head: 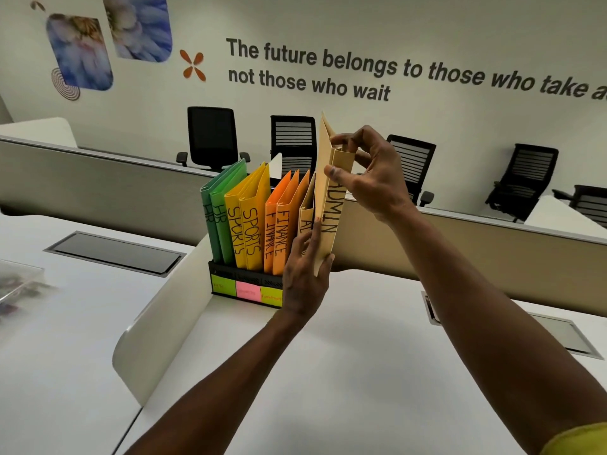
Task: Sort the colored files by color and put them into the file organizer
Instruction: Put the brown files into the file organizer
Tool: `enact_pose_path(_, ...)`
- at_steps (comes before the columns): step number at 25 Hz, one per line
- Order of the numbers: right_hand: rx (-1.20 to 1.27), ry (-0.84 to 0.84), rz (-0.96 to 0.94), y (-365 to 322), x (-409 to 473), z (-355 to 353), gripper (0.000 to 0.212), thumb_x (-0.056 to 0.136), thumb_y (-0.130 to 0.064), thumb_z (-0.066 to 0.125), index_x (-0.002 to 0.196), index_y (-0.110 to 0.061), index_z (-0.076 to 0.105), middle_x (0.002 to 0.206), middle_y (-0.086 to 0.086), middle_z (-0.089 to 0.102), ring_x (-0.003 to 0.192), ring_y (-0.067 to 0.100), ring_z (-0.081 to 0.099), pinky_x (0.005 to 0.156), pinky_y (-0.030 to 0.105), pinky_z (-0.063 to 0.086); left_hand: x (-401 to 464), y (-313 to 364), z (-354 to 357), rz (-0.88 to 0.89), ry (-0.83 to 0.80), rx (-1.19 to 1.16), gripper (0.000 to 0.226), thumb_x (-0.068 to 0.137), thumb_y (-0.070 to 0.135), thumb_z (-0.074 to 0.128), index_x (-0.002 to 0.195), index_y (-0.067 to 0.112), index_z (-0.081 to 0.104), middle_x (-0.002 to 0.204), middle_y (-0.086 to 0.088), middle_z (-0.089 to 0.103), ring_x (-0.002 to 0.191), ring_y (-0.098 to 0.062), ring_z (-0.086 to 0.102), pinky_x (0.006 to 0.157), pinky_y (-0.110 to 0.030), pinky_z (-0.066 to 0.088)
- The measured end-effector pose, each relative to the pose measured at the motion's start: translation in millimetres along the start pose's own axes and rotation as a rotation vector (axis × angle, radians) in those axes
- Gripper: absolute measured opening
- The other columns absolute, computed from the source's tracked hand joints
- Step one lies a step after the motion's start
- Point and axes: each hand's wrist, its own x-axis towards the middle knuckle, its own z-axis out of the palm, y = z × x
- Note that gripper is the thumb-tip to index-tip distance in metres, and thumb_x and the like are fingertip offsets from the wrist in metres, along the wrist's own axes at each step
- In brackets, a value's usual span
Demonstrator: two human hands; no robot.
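On the white desk (361,339), going from left to right, a black file organizer (244,284) stands against a low cream divider (170,323), with sticky labels (248,292) on its front. Two green HR files (218,211) fill the left slot, two yellow SPORTS files (251,221) the next, two orange FINANCE files (279,224) the third, and one tan ADMIN file (307,211) is already seated at the right end. The left hand (303,277) comes next, fingers pressed together along the lower edge of a second tan ADMIN file (330,205), steadying it just above the last slot. The right hand (368,172) pinches that file's top fold between thumb and fingertips. This looks like the last step: the file must drop straight down beside its twin. The seated tan file leans into the gap and could snag the bottom edge. A clear box (16,284) lies well apart at far left; office chairs (213,136) stand beyond the partition
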Motion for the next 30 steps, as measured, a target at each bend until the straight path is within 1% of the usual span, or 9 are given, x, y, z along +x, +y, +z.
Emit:
enact_pose_path(4, -0.101, 0.042, -0.054, 14, 6, 15, 0.035, 0.079, -0.017, 0.08, 0.101, -0.01, 0.054, 0.12, 0.0, 0.068, 0.107, 0.013, 0.066, 0.081, 0.014, 0.053, 13, -22, 12, 0.021, -0.11, 0.093, 0.094, 0.091, 0.006, 0.062, 0.156, 0.029, -0.001, 0.144, -0.005, 0.042, 0.119, -0.017, 0.052, 0.089, -0.027, 0.054)
enact_pose_path(6, -0.123, 0.071, -0.052, 26, 2, 24, 0.034, 0.079, -0.015, 0.08, 0.099, -0.014, 0.053, 0.118, 0.002, 0.069, 0.102, 0.013, 0.067, 0.075, 0.011, 0.052, 15, -33, 14, 0.006, -0.156, 0.147, 0.09, 0.092, 0.002, 0.056, 0.157, 0.028, -0.001, 0.149, -0.005, 0.04, 0.104, -0.014, 0.057, 0.078, -0.025, 0.059)
enact_pose_path(10, -0.136, 0.136, -0.034, 53, -6, 41, 0.035, 0.079, -0.016, 0.081, 0.106, -0.014, 0.058, 0.107, 0.009, 0.07, 0.095, 0.019, 0.069, 0.08, 0.014, 0.054, 18, -53, 16, -0.029, -0.22, 0.171, 0.086, 0.092, 0.001, 0.049, 0.157, 0.03, 0.0, 0.154, -0.003, 0.039, 0.071, -0.008, 0.05, 0.057, -0.015, 0.046)
enact_pose_path(13, -0.167, 0.129, -0.007, 72, -11, 52, 0.043, 0.079, -0.019, 0.082, 0.115, -0.011, 0.061, 0.1, 0.007, 0.069, 0.09, 0.016, 0.068, 0.079, 0.01, 0.052, 16, -64, 17, -0.06, -0.275, 0.143, 0.085, 0.092, -0.001, 0.049, 0.156, 0.029, 0.001, 0.149, -0.007, 0.045, 0.077, -0.012, 0.057, 0.065, -0.028, 0.057)
enact_pose_path(16, -0.186, 0.079, 0.04, 93, -24, 63, 0.045, 0.08, -0.021, 0.081, 0.12, -0.013, 0.061, 0.093, 0.003, 0.065, 0.085, 0.014, 0.067, 0.075, 0.015, 0.056, 5, -74, 20, -0.133, -0.343, 0.143, 0.086, 0.09, 0.001, 0.055, 0.157, 0.023, 0.005, 0.135, -0.012, 0.056, 0.098, -0.022, 0.062, 0.082, -0.039, 0.058)
enact_pose_path(22, -0.248, 0.011, 0.127, 131, -52, 77, 0.049, 0.081, -0.021, 0.08, 0.125, -0.013, 0.061, 0.09, 0.0, 0.061, 0.082, 0.007, 0.062, 0.068, 0.001, 0.047, -12, -79, 20, -0.193, -0.438, 0.094, 0.088, 0.091, 0.005, 0.058, 0.157, 0.028, 0.005, 0.137, -0.01, 0.055, 0.116, -0.022, 0.059, 0.094, -0.041, 0.055)
enact_pose_path(25, -0.253, -0.015, 0.134, 136, -53, 76, 0.048, 0.083, -0.022, 0.079, 0.126, -0.014, 0.06, 0.089, 0.0, 0.06, 0.083, 0.006, 0.061, 0.071, 0.006, 0.052, -13, -80, 21, -0.19, -0.45, 0.089, 0.087, 0.091, 0.007, 0.058, 0.157, 0.028, 0.004, 0.134, -0.01, 0.058, 0.112, -0.021, 0.061, 0.09, -0.041, 0.057)
enact_pose_path(27, -0.256, -0.065, 0.148, 135, -52, 74, 0.053, 0.085, -0.019, 0.077, 0.133, -0.014, 0.056, 0.098, 0.001, 0.063, 0.092, 0.008, 0.062, 0.08, 0.017, 0.058, -14, -81, 21, -0.195, -0.443, 0.087, 0.086, 0.091, 0.007, 0.058, 0.157, 0.027, 0.007, 0.135, -0.01, 0.057, 0.115, -0.021, 0.06, 0.091, -0.041, 0.057)
enact_pose_path(30, -0.321, -0.107, 0.16, 137, -54, 74, 0.062, 0.087, -0.012, 0.072, 0.143, -0.015, 0.046, 0.138, 0.005, 0.055, 0.121, 0.016, 0.056, 0.096, 0.029, 0.052, -15, -83, 19, -0.198, -0.416, 0.074, 0.084, 0.09, 0.005, 0.058, 0.157, 0.027, 0.011, 0.139, -0.008, 0.054, 0.119, -0.022, 0.059, 0.091, -0.039, 0.057)
